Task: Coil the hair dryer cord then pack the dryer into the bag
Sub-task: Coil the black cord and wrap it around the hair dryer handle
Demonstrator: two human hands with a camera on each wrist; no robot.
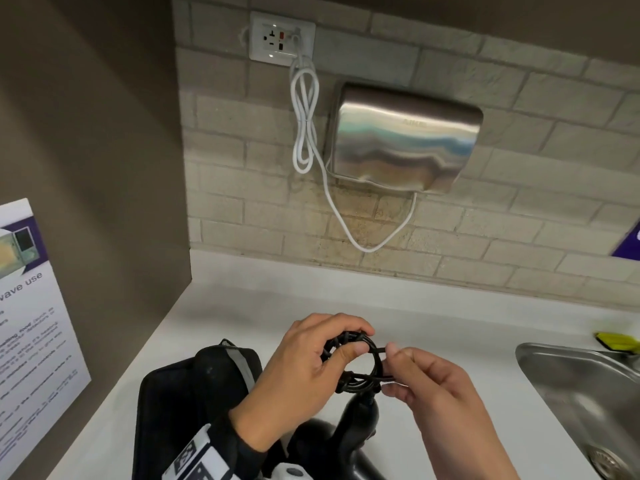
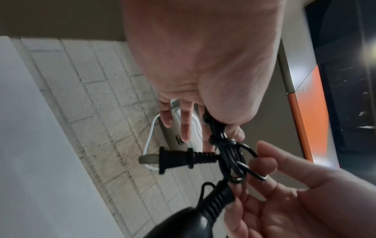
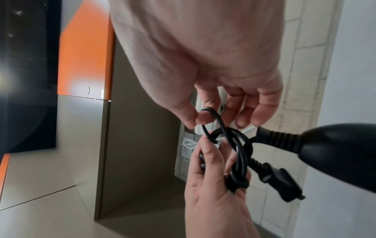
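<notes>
The black hair dryer [image 1: 349, 431] hangs low over the white counter, its cord [image 1: 360, 367] wound into a small coil. My left hand [image 1: 362, 341] grips that coil between thumb and fingers. To the right, my right hand [image 1: 391, 355] pinches a loose loop of the cord beside the coil. The left wrist view shows the plug [image 2: 175, 158] sticking out sideways from the bundle [image 2: 230, 154]. From the right wrist, thumb and forefinger of my right hand [image 3: 198, 120] pinch the cord loop [image 3: 215, 119]. The black bag [image 1: 194, 393] lies on the counter left of my hands.
A steel sink [image 1: 571, 386] is set into the counter [image 1: 277, 306] at right, a yellow sponge [image 1: 616, 341] behind it. A metal hand dryer [image 1: 405, 140], its white cable [image 1: 304, 116] and an outlet [image 1: 282, 38] are on the brick wall. A poster [image 1: 31, 323] hangs at left.
</notes>
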